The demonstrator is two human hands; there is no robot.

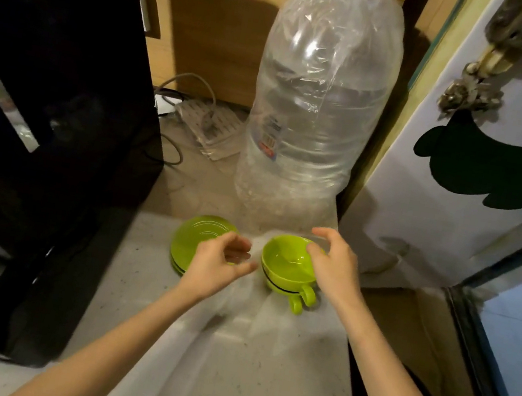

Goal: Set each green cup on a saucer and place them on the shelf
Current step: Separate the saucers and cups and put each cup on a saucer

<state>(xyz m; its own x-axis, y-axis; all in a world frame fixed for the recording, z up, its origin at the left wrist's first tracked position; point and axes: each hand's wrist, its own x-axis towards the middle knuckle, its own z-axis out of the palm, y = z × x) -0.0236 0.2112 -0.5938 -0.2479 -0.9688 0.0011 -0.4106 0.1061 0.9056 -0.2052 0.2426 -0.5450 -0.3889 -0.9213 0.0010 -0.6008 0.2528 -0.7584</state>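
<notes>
A stack of green saucers [192, 238] lies on the grey speckled surface [233, 373] at centre left. To its right stand nested green cups [286, 264] with two handles [303, 300] pointing toward me. My left hand [219, 265] hovers over the right edge of the saucers, fingers curled and apart, holding nothing. Blur hides whether it touches them. My right hand [336, 265] is at the right rim of the top cup, fingers spread, thumb over the rim.
A big clear plastic water bottle [320, 104] wrapped in plastic film stands right behind the cups. A black appliance [48, 100] fills the left side. Cables and a power strip [203, 119] lie behind. A white panel [462, 183] and a glass door [511, 343] close off the right.
</notes>
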